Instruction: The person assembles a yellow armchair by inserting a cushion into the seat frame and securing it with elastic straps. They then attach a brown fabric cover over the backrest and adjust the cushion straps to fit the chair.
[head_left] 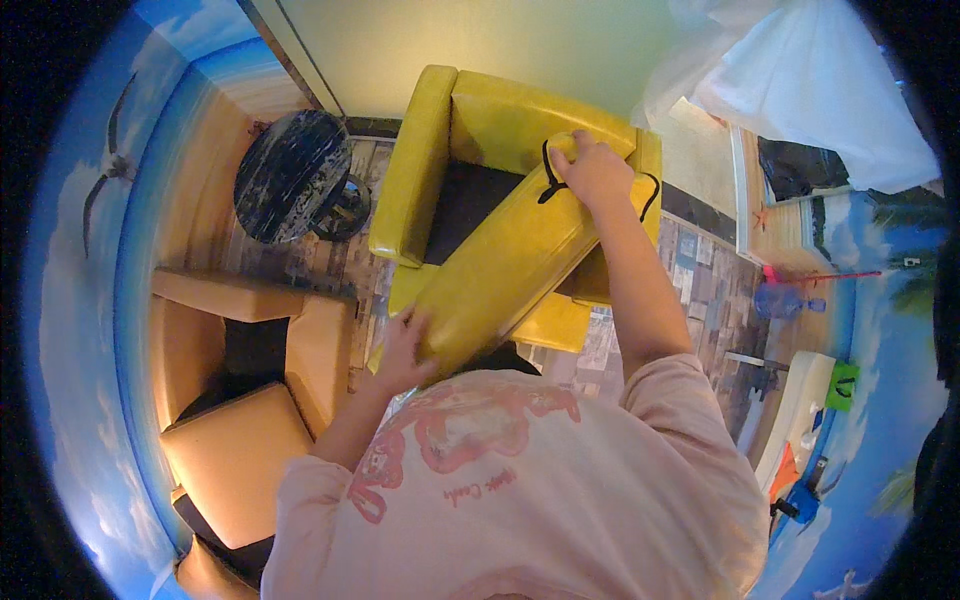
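A long, thick yellow seat cushion [500, 260] slants across the yellow armchair [410, 180], one end far right, the other near my body. My right hand [598, 175] grips its far end, fingers bent over the top edge. Thin black straps [549, 185], one Y-shaped, show beside that hand; whether they belong to the cushion I cannot tell. At the near end my left hand [402, 348] holds the cushion's left side, its thumb side partly hidden. Under the cushion, the armchair's dark seat base [465, 205] is partly exposed.
A round black marbled table [292, 178] stands left of the armchair. Nearer on the left is a tan armchair [180, 340] with its cushion [240, 460] tilted off the seat. White cloth [810, 90] hangs at the far right, above a clear bottle [785, 302]. A white shelf [800, 420] is at right.
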